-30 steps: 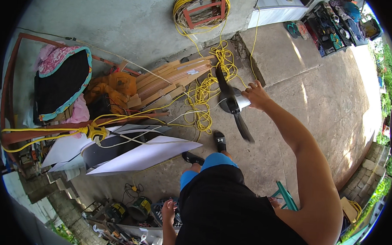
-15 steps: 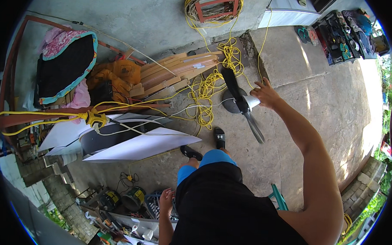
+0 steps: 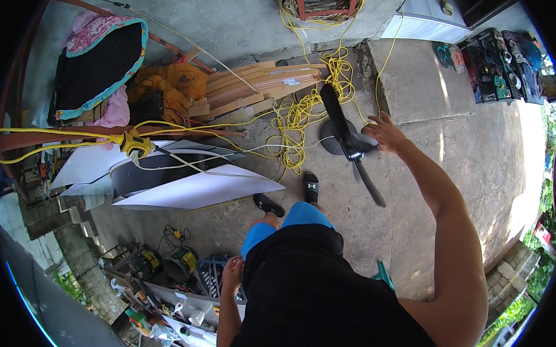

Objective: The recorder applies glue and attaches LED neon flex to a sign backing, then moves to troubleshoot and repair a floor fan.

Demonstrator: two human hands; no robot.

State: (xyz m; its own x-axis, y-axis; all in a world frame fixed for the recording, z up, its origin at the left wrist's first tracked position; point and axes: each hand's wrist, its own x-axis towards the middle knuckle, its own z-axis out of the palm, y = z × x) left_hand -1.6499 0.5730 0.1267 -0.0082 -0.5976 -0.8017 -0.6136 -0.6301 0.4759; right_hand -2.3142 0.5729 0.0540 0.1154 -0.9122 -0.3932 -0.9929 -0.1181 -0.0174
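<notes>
Far left there's a black cushion with teal trim [image 3: 95, 60] leaning up, next to some orange bags [image 3: 171, 87] and a stack of wooden planks [image 3: 250, 90]. White panels [image 3: 192, 189] lie on the concrete floor [image 3: 475, 150] below that, with yellow cable [image 3: 305, 107] tangled all over the place beside them. The left hand [image 3: 233, 276] hangs down by the hip near a shelf of clutter [image 3: 163, 298], fingers loosely curled and holding nothing as far as I can see. Over to the right, the right hand [image 3: 385, 133] is stretched out and gripping a black fan blade piece [image 3: 349, 142] by its hub (three long blades, looks like a propeller), held up over the floor in front of the person's sandalled feet [image 3: 289, 195]. Far right is a rack of shoes [image 3: 499, 62].
</notes>
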